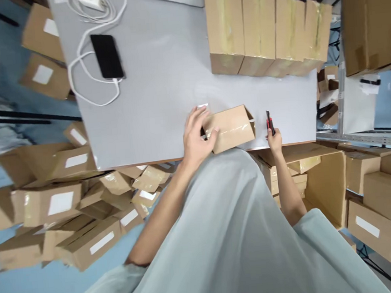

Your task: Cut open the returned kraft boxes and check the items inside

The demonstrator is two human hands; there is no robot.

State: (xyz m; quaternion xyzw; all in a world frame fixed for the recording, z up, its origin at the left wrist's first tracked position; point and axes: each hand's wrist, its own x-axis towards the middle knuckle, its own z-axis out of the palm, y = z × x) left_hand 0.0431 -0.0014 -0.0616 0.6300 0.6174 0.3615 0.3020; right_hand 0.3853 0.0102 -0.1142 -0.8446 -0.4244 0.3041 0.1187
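A small cardboard box [232, 128] lies on its side at the near edge of the grey table [161, 72], just in front of the person. It is steadied by the left hand [198, 137], whose fingers are spread over its left end, with a strip of clear tape seen across its top. The right hand [274, 140] is closed around a red-and-black utility knife [269, 122] — held just to the right of the box, blade end pointing away, not touching the cardboard. Whether the box is being sealed or cut open cannot be told from this view; it is judged that the work on this one box is in mid-course.

Farther back on the table a row of taped boxes [267, 30] stands upright, and a black phone [107, 56] lies on a white charging cable [87, 42]. On the floor to the left a large heap of labelled boxes [67, 203] is seen — many handled, or many left, cannot be told.
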